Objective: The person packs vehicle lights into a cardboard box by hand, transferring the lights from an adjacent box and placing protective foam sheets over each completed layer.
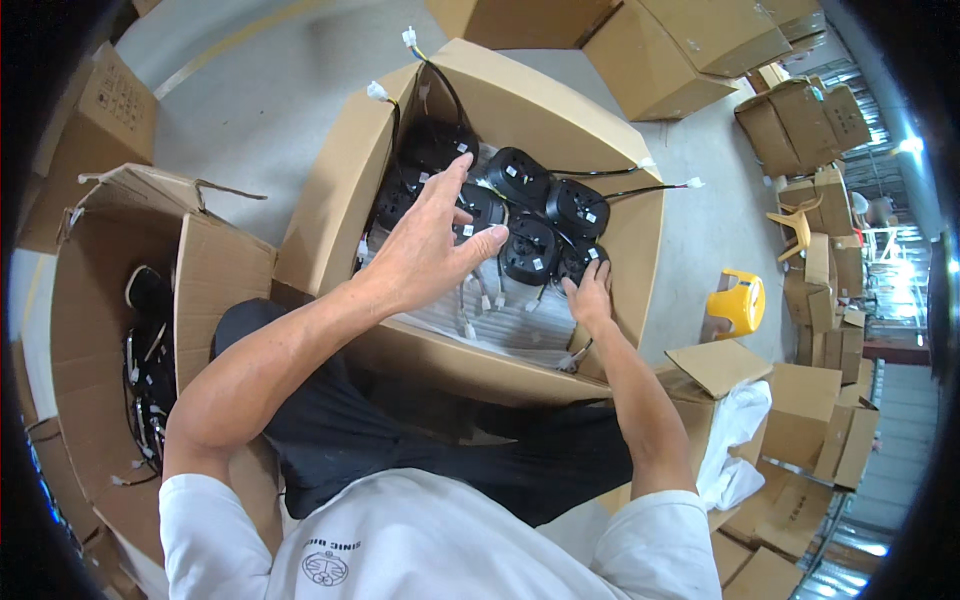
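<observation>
Black plastic units [528, 249] sit clustered inside the cardboard box [636, 255], and this looks like the arranging step: the right hand [593, 292] lays bent fingers on the rightmost front unit [570, 260], though whether it grips I can't tell. Left hand [422, 245] spread wide above the others, thumb well apart, apparently empty; next calls for a careful nudge, cables [650, 188] clear.

Lower centre, white short-sleeved fabric shirt [440, 540]: dark lettering [335, 546], round emblem [325, 569]. Upper left, brown cardboard box [118, 125]: illegible dark print [118, 97].
</observation>
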Demonstrator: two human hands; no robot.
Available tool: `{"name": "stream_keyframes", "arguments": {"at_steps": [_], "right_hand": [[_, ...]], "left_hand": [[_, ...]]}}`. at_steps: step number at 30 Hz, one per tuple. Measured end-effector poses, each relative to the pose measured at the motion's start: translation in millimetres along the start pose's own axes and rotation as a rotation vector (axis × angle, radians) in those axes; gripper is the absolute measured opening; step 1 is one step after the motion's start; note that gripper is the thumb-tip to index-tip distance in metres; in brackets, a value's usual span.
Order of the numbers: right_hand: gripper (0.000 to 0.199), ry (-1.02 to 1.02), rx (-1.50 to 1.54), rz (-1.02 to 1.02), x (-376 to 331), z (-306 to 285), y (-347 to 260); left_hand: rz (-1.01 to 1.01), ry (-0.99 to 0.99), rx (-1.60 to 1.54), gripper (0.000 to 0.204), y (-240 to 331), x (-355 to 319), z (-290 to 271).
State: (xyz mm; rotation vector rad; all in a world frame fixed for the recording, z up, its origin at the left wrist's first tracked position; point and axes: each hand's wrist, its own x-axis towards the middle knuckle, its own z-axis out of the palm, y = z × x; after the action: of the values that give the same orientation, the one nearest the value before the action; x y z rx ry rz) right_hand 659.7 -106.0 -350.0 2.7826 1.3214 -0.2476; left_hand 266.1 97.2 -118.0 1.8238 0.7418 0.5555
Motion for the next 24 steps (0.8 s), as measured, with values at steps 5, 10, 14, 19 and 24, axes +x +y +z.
{"name": "stream_keyframes", "arguments": {"at_steps": [5, 10, 14, 19, 24], "right_hand": [[0.096, -0.152, -0.066, -0.127, 4.2, 32.4, -56.2], [0.085, -0.014, 0.124, -0.393, 21.4, -18.7, 83.5], [0.094, -0.291, 0.090, -0.329, 3.9, 11.8, 2.5], [0.073, -0.352, 0.139, -0.381, 1.3, -52.5, -52.6], [0.064, -0.443, 0.165, -0.450, -16.4, -91.0, -87.6]], "left_hand": [[0.035, 0.126, 0.155, 0.092, -46.3, -7.5, -35.5], [0.328, 0.309, 0.182, 0.067, 42.2, -62.4, -207.4], [0.055, 0.507, 0.290, 0.054, -0.3, -171.0, -355.3], [-0.415, 0.831, 0.525, 0.043, -208.2, -350.0, -426.2], [-0.874, 0.711, 0.899, 0.078, -351.4, -463.5, -334.1]]}}
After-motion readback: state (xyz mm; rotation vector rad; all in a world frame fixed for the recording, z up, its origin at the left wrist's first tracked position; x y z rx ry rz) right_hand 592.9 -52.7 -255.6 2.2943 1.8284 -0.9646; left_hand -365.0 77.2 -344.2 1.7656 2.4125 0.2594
